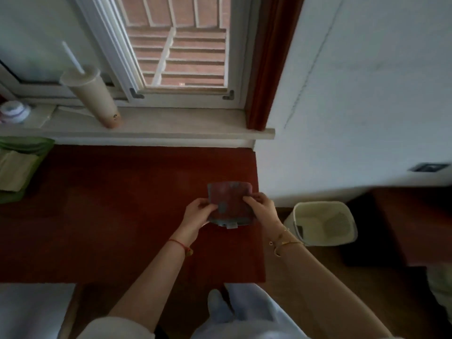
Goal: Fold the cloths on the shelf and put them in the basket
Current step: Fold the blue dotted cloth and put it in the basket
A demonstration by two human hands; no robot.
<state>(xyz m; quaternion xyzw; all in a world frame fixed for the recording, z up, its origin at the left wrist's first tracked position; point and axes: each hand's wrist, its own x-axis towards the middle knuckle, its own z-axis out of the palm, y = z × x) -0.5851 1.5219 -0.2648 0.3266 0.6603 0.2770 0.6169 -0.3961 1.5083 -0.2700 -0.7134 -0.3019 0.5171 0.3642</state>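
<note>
A small reddish cloth with grey-blue edges [230, 199] is folded into a compact square above the right part of the dark red shelf [122, 216]. My left hand [198, 216] grips its left edge and my right hand [261, 207] grips its right edge. A white label hangs from the cloth's lower edge. At the far left a green basket [36, 145] stands on the shelf, with a pale folded cloth [14, 171] inside; the frame edge cuts the basket off.
A tall beige cup with a straw [95, 99] and a small white lidded jar [13, 111] stand on the window sill behind the shelf. A cream waste bin [322, 223] sits on the floor to the right of the shelf.
</note>
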